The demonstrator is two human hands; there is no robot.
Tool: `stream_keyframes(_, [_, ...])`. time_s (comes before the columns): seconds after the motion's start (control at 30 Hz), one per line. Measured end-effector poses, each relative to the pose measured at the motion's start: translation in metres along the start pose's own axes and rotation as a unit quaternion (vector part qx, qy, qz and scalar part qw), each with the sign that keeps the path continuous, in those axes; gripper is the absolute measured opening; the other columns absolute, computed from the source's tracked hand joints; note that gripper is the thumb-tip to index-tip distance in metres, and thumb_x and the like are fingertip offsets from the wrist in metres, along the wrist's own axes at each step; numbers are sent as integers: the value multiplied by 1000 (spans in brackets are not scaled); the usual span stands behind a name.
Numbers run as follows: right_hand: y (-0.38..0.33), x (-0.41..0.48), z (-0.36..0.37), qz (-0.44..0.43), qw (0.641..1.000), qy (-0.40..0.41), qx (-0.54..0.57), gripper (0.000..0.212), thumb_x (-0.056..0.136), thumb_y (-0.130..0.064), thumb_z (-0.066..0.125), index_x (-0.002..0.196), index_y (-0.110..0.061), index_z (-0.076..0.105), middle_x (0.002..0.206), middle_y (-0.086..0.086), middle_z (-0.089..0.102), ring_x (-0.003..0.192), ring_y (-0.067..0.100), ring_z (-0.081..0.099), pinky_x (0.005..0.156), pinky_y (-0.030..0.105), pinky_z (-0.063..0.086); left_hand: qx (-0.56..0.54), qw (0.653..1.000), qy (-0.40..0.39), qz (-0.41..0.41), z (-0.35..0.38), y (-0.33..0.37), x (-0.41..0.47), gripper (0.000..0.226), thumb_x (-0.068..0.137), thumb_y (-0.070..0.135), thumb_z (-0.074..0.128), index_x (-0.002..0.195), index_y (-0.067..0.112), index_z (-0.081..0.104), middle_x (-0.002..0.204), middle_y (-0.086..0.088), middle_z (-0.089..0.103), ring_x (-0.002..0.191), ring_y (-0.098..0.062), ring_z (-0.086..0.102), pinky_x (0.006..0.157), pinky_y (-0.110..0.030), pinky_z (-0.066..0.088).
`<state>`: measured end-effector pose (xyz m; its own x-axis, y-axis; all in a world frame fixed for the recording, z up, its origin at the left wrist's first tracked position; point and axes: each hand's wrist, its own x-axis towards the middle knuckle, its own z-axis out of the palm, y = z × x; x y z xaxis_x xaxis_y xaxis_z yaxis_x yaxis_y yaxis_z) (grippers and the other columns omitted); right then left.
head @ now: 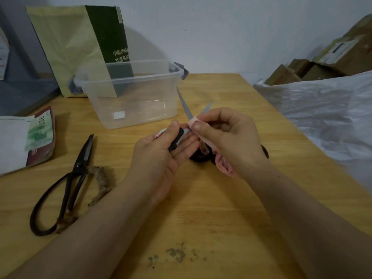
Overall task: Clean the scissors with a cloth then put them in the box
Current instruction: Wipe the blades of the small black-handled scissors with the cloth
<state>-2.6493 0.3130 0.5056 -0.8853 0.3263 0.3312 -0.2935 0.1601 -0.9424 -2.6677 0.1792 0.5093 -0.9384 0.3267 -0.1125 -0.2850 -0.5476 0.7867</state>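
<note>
wall: plain pale grey-white painted wall [241,27] behind | tabletop: light yellowish wooden tabletop [211,208] with dark smudges near the front edge | right: brown cardboard boxes [322,63] stacked above crinkled white plastic sheet [322,109] | left: grey panel [22,57] | light: soft, even

A pair of black-handled scissors [184,103] was held above the wooden table, its two grey blades spread apart and pointing away toward a clear plastic box [128,93]. A pink cloth [223,164] was wrapped around the blades near the pivot, its loose end bunched and hanging below the handles. The box stood open and upright just beyond the blade tips, with grey latches at both ends and a small white label on its front wall. A second pair, old dark iron scissors [68,182] with large loop handles, lay closed on the table to the left, well apart from the box.
</note>
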Motion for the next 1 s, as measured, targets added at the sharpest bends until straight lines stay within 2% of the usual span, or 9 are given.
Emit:
stream_keyframes(0.07, [3, 0, 6, -32, 999, 9, -22, 12, 75, -6, 77, 80, -15, 70, 90, 6, 70, 84, 14, 69, 69, 21, 55, 13, 1000, -8, 4, -1, 0, 0, 30, 94, 16, 52, 107, -10, 59, 103, -23, 69, 96, -28, 69, 82, -35, 57])
stream_keyframes(0.17, [6, 1, 10, -45, 998, 30, 18, 11, 72, 1, 76, 79, -5, 71, 91, 11, 66, 81, 16, 66, 67, 19, 52, 26, 999, -16, 16, -1, -1, 0, 30, 94, 16, 51, 108, -10, 59, 104, -21, 69, 97, -27, 69, 84, -35, 56])
stream_keyframes(0.3, [5, 3, 5, -35, 997, 11, 62, 9, 73, -1, 75, 80, -5, 73, 88, 5, 66, 82, 13, 65, 72, 22, 54, 31, 999, -16, 24, 0, -3, -1, 29, 94, 16, 52, 108, -8, 61, 103, -18, 71, 96, -25, 69, 84, -34, 56])
stream_keyframes(0.47, [2, 4, 6, -137, 984, 20, -110, 9, 79, -8, 73, 83, -16, 74, 87, 2, 65, 82, 4, 61, 70, 12, 48, 26, 999, -6, 33, 1, -3, -1, 29, 94, 16, 52, 107, -8, 60, 101, -20, 71, 95, -26, 70, 83, -35, 56])
stream_keyframes(0.57, [8, 5, 8, -206, 953, 17, -222, 6, 83, -11, 69, 86, -12, 75, 88, 1, 65, 80, 9, 61, 72, 23, 51, 19, 999, 4, 41, 1, -2, 0, 31, 94, 16, 52, 108, -10, 59, 102, -22, 70, 95, -26, 70, 84, -36, 56])
stream_keyframes(0.67, [12, 5, 10, -250, 929, -43, -270, 11, 84, -14, 65, 87, -11, 75, 92, -1, 65, 85, 12, 59, 74, 22, 48, 18, 999, 17, 48, -3, -2, 3, 32, 94, 16, 52, 107, -12, 59, 102, -22, 69, 94, -28, 70, 82, -36, 57])
stream_keyframes(0.87, [8, 8, 6, -217, 928, 23, -300, 4, 83, -14, 71, 86, -11, 73, 89, -1, 64, 82, 13, 61, 74, 32, 53, 38, 999, -9, 38, 1, -8, -1, 29, 95, 16, 50, 100, -9, 62, 98, -20, 71, 94, -26, 70, 83, -36, 57])
stream_keyframes(1.0, [6, 7, 9, -199, 940, -39, -273, 6, 83, -19, 69, 85, -16, 73, 87, -5, 63, 84, 17, 60, 76, 36, 52, 36, 998, 9, 43, -2, -7, 0, 26, 95, 16, 51, 96, -7, 63, 97, -20, 71, 92, -27, 70, 82, -37, 57])
